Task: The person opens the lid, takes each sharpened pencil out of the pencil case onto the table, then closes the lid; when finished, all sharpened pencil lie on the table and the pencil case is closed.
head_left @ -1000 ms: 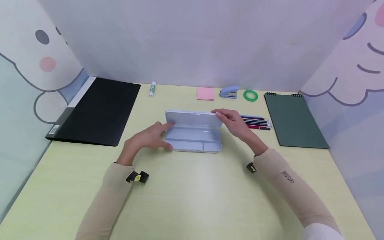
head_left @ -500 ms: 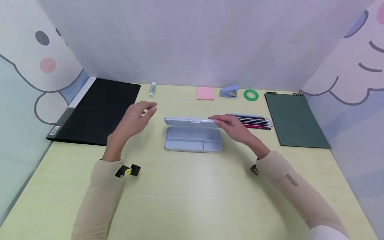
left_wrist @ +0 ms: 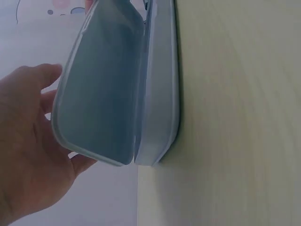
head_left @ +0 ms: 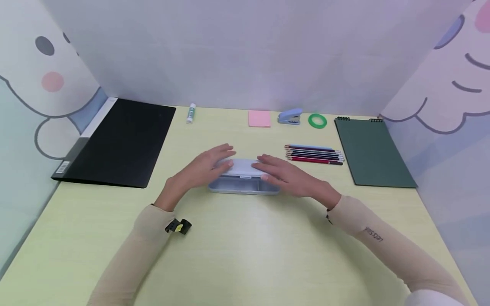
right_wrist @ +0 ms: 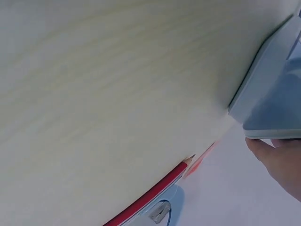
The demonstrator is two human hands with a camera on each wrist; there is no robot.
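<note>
A pale blue pencil case (head_left: 245,186) lies on the table with its lid (head_left: 242,166) tilted partway down over the compartments. My left hand (head_left: 204,169) is at the lid's left end, fingers stretched over the top. On the right part of the lid lies my right hand (head_left: 287,175), its fingers extended. In the left wrist view, the left hand (left_wrist: 35,136) is behind the raised lid (left_wrist: 101,89), and a gap shows between lid and base (left_wrist: 160,89). The right wrist view has the right hand (right_wrist: 282,165) touching the lid's edge.
Several pencils (head_left: 314,154) lie right of the case, near a dark green spiral notebook (head_left: 375,153). A black folder (head_left: 126,144) is at the left. Along the back are a glue stick (head_left: 191,113), pink sticky notes (head_left: 259,119), a blue stapler (head_left: 289,116) and green tape (head_left: 317,121).
The lid has swung down from nearly upright to partly lowered. My left hand left the case's left end, rose, then came back onto the lid. My right hand slid from its edge to its top.
</note>
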